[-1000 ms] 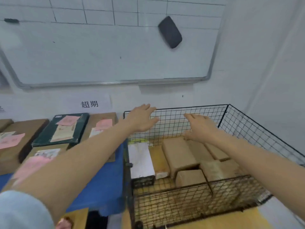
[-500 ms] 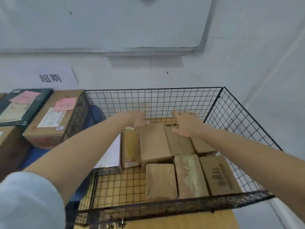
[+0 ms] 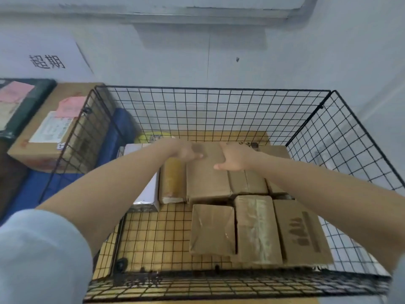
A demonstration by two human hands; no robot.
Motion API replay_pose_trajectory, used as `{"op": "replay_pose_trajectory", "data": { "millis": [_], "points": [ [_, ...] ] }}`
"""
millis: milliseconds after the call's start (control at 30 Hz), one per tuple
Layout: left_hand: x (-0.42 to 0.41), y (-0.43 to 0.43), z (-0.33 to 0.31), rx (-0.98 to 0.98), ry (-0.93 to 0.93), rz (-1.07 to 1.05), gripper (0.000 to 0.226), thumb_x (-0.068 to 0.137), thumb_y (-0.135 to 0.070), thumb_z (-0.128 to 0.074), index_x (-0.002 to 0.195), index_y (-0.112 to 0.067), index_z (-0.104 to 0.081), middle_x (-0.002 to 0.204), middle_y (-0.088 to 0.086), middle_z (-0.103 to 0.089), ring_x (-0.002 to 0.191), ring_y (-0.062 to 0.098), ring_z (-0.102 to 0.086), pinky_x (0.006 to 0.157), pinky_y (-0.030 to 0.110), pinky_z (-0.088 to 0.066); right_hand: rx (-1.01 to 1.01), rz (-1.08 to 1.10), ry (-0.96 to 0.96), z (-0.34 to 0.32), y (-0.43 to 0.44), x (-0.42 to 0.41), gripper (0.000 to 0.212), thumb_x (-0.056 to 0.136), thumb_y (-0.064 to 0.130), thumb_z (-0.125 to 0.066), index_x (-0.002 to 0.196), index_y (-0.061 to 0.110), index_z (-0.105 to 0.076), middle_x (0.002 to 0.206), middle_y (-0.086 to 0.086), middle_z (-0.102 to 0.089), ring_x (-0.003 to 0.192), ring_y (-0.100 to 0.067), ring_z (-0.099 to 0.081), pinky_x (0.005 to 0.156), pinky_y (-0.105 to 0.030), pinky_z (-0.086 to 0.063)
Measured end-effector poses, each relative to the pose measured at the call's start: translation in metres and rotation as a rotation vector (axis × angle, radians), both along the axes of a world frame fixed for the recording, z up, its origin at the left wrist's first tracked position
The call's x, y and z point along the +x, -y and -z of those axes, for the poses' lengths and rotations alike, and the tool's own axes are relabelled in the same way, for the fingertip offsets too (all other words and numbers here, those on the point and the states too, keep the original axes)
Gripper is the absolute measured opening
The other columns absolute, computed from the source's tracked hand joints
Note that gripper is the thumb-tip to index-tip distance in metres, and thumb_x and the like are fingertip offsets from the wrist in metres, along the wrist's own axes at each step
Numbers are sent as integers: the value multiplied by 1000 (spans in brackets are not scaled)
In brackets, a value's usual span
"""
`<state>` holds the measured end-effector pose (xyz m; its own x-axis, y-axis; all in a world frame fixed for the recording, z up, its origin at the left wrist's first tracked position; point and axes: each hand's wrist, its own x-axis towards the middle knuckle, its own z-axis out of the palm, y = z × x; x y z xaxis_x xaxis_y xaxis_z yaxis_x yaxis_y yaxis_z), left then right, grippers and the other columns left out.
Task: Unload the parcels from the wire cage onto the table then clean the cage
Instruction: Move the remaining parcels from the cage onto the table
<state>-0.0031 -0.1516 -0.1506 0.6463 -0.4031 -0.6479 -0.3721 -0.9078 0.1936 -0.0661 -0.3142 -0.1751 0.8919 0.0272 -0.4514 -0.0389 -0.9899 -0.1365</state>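
Arms outstretched into wire cage [image 3: 219,113], left hand [image 3: 186,153] and right hand [image 3: 235,159] (thumbs on top) curled round one brown parcel [image 3: 207,183]

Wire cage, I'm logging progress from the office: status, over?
Left hand, right hand grip far end of long brown parcel, not lifted. Wire cage still loaded. Taped parcel tight alongside.

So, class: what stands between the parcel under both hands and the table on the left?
The left wall of the wire cage rises between the parcel and the table; the parcel would have to go over it.
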Motion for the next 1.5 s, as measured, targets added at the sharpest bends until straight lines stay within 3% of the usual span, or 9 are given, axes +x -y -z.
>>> {"op": "replay_pose_trajectory", "data": {
  "millis": [267,433,700,833,933,1100,1233,1400,1500],
  "points": [
    [-2,6,16,-295,-194,-402,77,94,-45,-50,150,-8,-12,153,12,-27,132,32,-41,104,42,-43,196,221,-16,17,-12,3,98,85,51,-65,152,3,-10,136,-15,-53,120,-29,-53,97,-38,-47],
    [-10,10,13,-442,-340,-648,65,93,-47,-52,143,-9,-33,146,11,-38,125,30,-47,98,41,-47,280,344,-23,12,-19,-4,110,80,40,-75,153,2,-1,151,-15,-35,137,-31,-37,108,-38,-37],
    [-22,-17,-56,-663,-363,-791,28,91,-34,-58,104,-10,-57,103,11,-54,88,28,-62,61,33,-57,421,438,138,-43,-11,-21,104,65,34,-87,142,4,-24,134,-9,-50,124,-28,-50,100,-39,-44],
    [-36,-37,-89,-824,-478,-932,36,86,-31,-65,104,-1,-54,98,11,-58,81,22,-62,65,40,-58,472,461,274,-89,-18,-38,106,70,54,-79,144,-1,-25,132,-6,-54,120,-22,-54,94,-32,-47],
    [-47,-42,-113,-854,-451,-917,43,91,-39,-59,115,-5,-52,109,16,-60,87,24,-66,62,46,-59,448,465,393,-125,-28,-53,91,81,70,-55,136,-1,-41,112,-6,-65,97,-19,-63,71,-29,-49],
    [-58,-50,-159,-966,-378,-831,37,95,-42,-52,104,-5,-53,108,19,-58,93,31,-65,69,49,-58,387,472,605,-176,-35,-68,72,93,65,-34,134,5,-39,124,-11,-56,109,-28,-55,75,-32,-38],
    [-66,-50,-186,-1060,-325,-745,20,97,-22,-53,105,-4,-55,102,16,-57,92,36,-66,82,53,-54,378,473,764,-210,-35,-76,52,96,52,-41,127,11,-43,124,-8,-55,113,-29,-52,78,-32,-34],
    [-71,-58,-200,-1220,-288,-613,36,95,-4,-53,122,-26,-44,107,16,-56,89,39,-66,73,59,-55,509,418,862,-223,-39,-85,44,89,44,-59,119,17,-43,116,-3,-54,95,-20,-54,75,-30,-36],
    [-71,-60,-197,-1291,-232,-620,33,92,-22,-62,118,-30,-44,114,10,-52,98,39,-61,77,68,-49,549,382,819,-213,-43,-88,46,83,34,-70,112,16,-39,111,-7,-57,87,-18,-56,65,-26,-40]
  ]
}}
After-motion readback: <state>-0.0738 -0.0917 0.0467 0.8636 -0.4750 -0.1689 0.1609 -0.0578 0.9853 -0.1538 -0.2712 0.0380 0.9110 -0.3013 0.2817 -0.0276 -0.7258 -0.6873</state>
